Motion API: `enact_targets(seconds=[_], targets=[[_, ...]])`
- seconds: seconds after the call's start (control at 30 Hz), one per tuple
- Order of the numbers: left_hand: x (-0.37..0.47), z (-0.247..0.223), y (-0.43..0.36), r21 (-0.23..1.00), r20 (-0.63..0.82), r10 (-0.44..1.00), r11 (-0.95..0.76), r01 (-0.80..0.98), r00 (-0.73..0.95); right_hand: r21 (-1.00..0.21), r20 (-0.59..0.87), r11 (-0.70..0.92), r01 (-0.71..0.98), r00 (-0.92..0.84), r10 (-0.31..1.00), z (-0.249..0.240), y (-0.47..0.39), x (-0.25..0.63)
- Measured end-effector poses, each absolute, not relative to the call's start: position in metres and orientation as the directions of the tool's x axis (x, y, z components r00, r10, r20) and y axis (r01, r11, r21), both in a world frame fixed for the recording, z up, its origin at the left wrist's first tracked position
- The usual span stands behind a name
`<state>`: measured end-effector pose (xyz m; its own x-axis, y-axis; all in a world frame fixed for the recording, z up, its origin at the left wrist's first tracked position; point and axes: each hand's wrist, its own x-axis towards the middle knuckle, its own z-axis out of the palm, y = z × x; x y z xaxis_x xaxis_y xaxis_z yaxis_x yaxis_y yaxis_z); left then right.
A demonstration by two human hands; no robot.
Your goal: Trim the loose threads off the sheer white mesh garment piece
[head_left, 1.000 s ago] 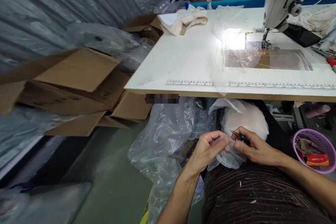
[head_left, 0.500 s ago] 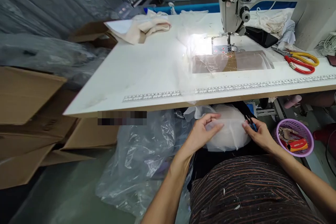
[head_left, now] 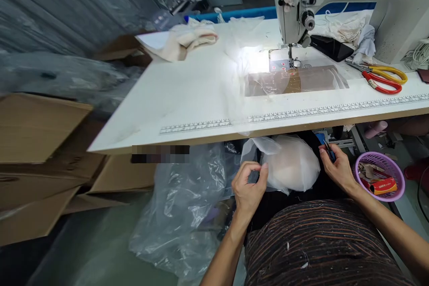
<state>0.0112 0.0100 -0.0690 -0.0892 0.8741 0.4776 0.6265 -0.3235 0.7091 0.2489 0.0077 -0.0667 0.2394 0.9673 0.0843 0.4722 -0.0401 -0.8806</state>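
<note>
White sheer fabric [head_left: 295, 165] lies bunched in a rounded heap on my lap, just below the table edge. A loose strip of it stretches up toward the table's underside on the left. My left hand [head_left: 248, 190] is at the heap's left side, thumb and forefinger brought together in a pinch. Whatever is between those fingertips is too small to make out. To the right of the fabric, apart from it, my right hand [head_left: 340, 172] grips small dark-blue thread snips [head_left: 330, 152], blades pointing up and left.
A sewing machine [head_left: 291, 13] stands on the white table [head_left: 187, 94], sheer fabric draped near its needle. Red-and-yellow-handled scissors [head_left: 385, 78] lie at right. A purple basket [head_left: 397, 174] stands below. Clear plastic [head_left: 181, 205] and cardboard boxes [head_left: 43, 129] are at left.
My left hand has come off the top of the fabric, moving left and down into a pinch. My right hand, still holding the snips, has moved slightly right, away from the fabric.
</note>
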Motion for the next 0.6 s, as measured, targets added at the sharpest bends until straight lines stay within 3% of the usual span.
enact_targets(seconds=[0.1, 0.17, 0.37, 0.6], targets=[[0.001, -0.067, 0.020, 0.702, 0.597, 0.749, -0.316, 0.638, -0.286, -0.900, 0.092, 0.027, 0.436, 0.129, 0.987, -0.058, 0.013, 0.236], [-0.003, -0.064, 0.029, 0.697, 0.622, 0.710, -0.310, 0.646, -0.331, -0.909, 0.118, 0.104, 0.403, 0.008, 0.993, -0.056, 0.021, 0.220], [-0.002, -0.063, 0.048, 0.768, 0.455, 0.864, -0.257, 0.587, -0.217, -0.903, 0.109, 0.186, 0.387, -0.212, 0.971, -0.051, 0.047, 0.168], [-0.004, -0.052, 0.041, 0.729, 0.553, 0.822, -0.396, 0.558, -0.138, -0.867, 0.344, 0.402, 0.293, -0.231, 0.910, -0.047, 0.042, 0.156]])
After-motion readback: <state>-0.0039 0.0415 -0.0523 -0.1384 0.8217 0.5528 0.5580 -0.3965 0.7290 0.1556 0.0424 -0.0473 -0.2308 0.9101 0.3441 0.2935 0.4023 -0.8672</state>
